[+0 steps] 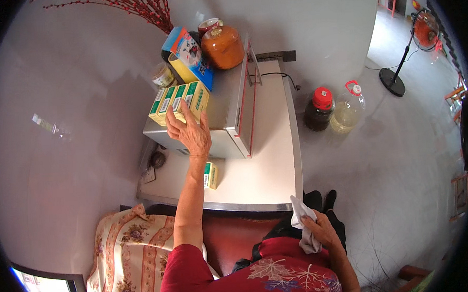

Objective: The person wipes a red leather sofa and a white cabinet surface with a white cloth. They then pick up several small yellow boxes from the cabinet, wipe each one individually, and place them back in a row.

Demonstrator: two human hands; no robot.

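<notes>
My left hand point(192, 135) reaches up to a row of several small yellow-and-green boxes point(161, 103) standing side by side on a silver box-shaped appliance point(224, 107). Its fingers are spread and rest against the fronts of the boxes; whether they press on them I cannot tell. Below that wrist, one more yellow-and-green box point(211, 175) stands on the white tabletop point(272, 173), partly behind my forearm. Low at the right, my right hand point(323, 231) is closed around a crumpled white-grey cloth point(304, 224), held beyond the table's near edge.
Behind the boxes stand a jar point(163, 76), a blue-and-yellow carton point(188, 54) and an orange lidded pot point(223, 47). Bottles with a dark point(318, 111) and a pale liquid point(347, 109) are on the floor at right, a standing fan point(395, 79) farther off. Patterned fabric point(126, 250) lies at left.
</notes>
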